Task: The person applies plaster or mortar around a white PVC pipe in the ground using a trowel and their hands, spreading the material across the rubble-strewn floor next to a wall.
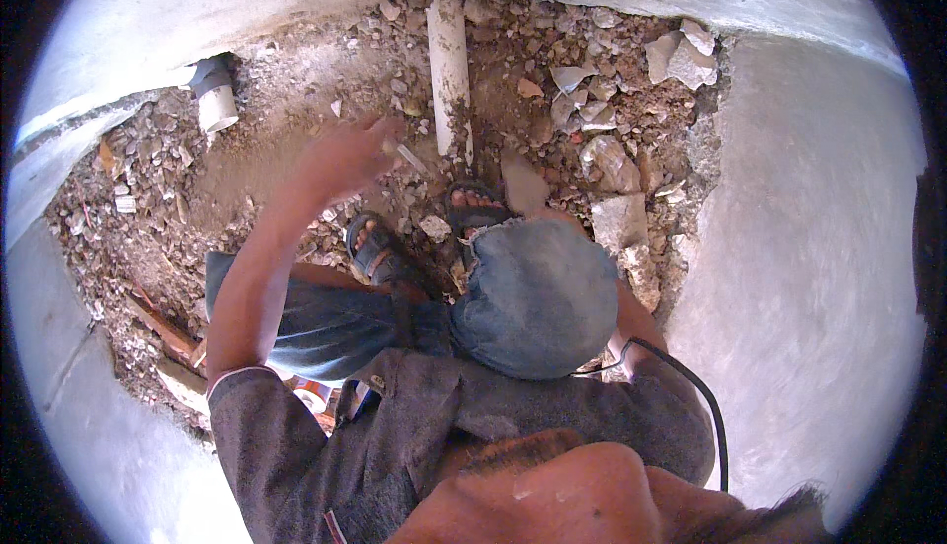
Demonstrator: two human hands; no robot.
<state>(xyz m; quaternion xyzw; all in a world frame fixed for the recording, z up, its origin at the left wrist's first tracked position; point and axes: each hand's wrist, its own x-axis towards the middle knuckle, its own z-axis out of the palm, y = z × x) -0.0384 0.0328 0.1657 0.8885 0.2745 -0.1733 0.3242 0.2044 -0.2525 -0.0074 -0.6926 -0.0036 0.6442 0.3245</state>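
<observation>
My left hand (350, 154) is raised over the rubble, smeared by motion, beside a thin pale piece (409, 157); whether it holds that piece I cannot tell. My right hand (557, 217) is mostly hidden behind my raised, denim-covered knee (533, 297), next to a blurred tan flat shape (523, 184) that I cannot make out; its fingers are hidden. A dirty white pipe (449, 61) lies on the soil in front of me, its near end by my sandalled foot (473, 204). My other foot (370, 243) rests on the gravel to the left.
A short white pipe with a grey fitting (217, 108) pokes out at back left. Broken plaster (691, 61) and stones (617, 223) lie to the right. Smooth pale walls (799, 248) surround the pit. A reddish strip (168, 327) lies at lower left. A black cable (710, 406) hangs by my right arm.
</observation>
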